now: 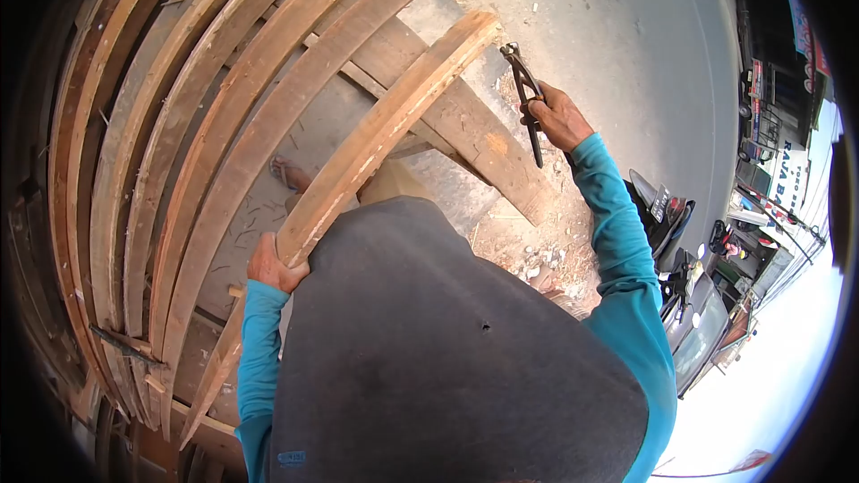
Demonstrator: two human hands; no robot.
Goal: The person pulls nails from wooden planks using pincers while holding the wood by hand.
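Note:
My left hand (276,263) is wrapped round the lower part of a long wooden beam (385,131), which slants up to the right in front of my body. In my right hand (562,116) is a pair of dark pincers (526,94), held by the handles with the jaws pointing up, just right of the beam's upper end and apart from it. Beneath the beam a wide plank (488,143) runs down to the right.
Several long wooden beams (215,134) lie side by side at the left. Nails and wood chips are scattered on the ground (564,250). A foot shows below the beams. A road, parked motorcycles (662,206) and a car (707,340) are at the right.

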